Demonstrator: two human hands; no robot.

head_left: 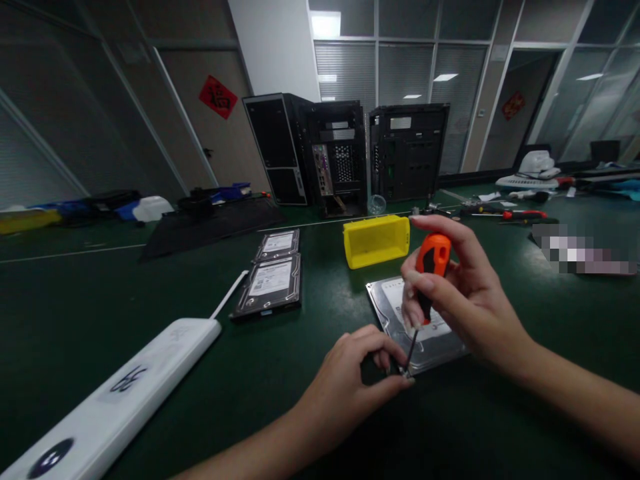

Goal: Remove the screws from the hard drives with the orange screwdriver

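A silver hard drive [435, 343] with a white label lies on the green table in front of me. My right hand [450, 287] is wrapped round an orange and black screwdriver [434, 257], its shaft slanting down to the drive's near left corner. At that corner my left hand [357, 367] pinches with thumb and index finger around the screwdriver's tip; whatever it holds there is too small to make out. Behind the drive stands a yellow plastic bin [376, 243], its open side facing me.
Two black hard drives [270, 283] lie left of centre, beside a long white device [135, 383]. Computer cases [340, 157] stand at the back. Red-handled tools [525, 215] lie at the right, and a dark mat [210, 223] at the back left.
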